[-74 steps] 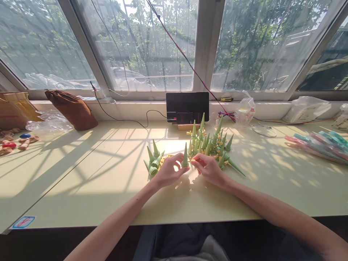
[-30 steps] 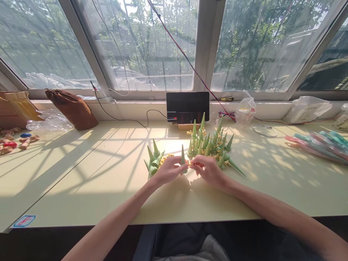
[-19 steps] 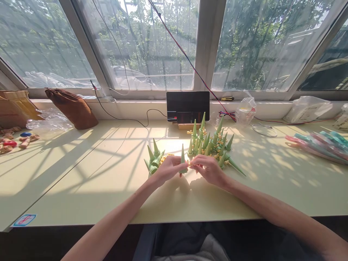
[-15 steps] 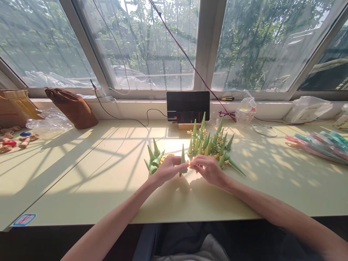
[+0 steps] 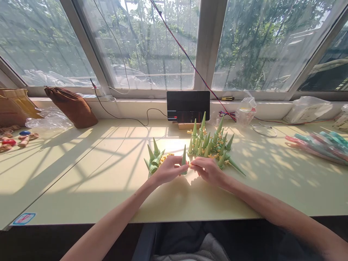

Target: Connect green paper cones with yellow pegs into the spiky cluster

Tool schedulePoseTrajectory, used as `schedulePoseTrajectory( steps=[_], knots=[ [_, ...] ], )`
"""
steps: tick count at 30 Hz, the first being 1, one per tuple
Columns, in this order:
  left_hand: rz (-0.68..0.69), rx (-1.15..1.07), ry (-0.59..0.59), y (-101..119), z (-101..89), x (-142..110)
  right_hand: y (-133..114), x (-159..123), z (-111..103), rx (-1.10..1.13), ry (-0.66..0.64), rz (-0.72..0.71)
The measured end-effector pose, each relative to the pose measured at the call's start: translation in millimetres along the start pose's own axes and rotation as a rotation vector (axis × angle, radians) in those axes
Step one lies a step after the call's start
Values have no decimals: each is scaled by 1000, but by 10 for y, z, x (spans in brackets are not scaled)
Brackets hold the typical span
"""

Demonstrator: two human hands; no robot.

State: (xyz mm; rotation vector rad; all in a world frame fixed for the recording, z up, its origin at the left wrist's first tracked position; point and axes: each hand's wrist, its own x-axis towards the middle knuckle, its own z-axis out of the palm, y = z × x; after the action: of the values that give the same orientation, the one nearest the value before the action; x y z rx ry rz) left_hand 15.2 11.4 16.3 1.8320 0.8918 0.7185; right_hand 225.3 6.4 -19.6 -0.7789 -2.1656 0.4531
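My left hand [image 5: 170,169] is closed around the lower part of a green cone [image 5: 184,156], which stands point up between thumb and fingers. Close beside it on the right, my right hand [image 5: 208,169] pinches a small yellow piece [image 5: 190,164] against the cone's side; the fingertips cover most of that piece. Left of my left hand lies a small group of green cones [image 5: 153,158] with yellow pieces [image 5: 165,157] partly behind the hand. Behind my right hand stands a bigger cluster of green cones [image 5: 208,139] with yellow pieces among them.
A black tablet [image 5: 188,103] stands on a wooden holder [image 5: 189,126] by the window. A brown pouch [image 5: 72,108] and wooden toy pieces [image 5: 27,139] are at the left. Plastic-wrapped teal and pink items [image 5: 318,145] lie at the right. A cable [image 5: 119,117] crosses the back.
The cone in my left hand has shifted slightly right and down. My right fingertips now cover more of the yellow piece. The other cones have stayed where they were.
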Motion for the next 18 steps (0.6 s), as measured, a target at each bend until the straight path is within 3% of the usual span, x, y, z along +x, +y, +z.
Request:
schedulePoseTrajectory(
  steps=[9, 18],
  knots=[
    [-10, -110, -2, 13, -9, 19, -49, 40, -19, 39, 8, 78],
    [-63, -174, -16, 46, -15, 10, 6, 26, 4, 80, 41, 34]
  ],
)
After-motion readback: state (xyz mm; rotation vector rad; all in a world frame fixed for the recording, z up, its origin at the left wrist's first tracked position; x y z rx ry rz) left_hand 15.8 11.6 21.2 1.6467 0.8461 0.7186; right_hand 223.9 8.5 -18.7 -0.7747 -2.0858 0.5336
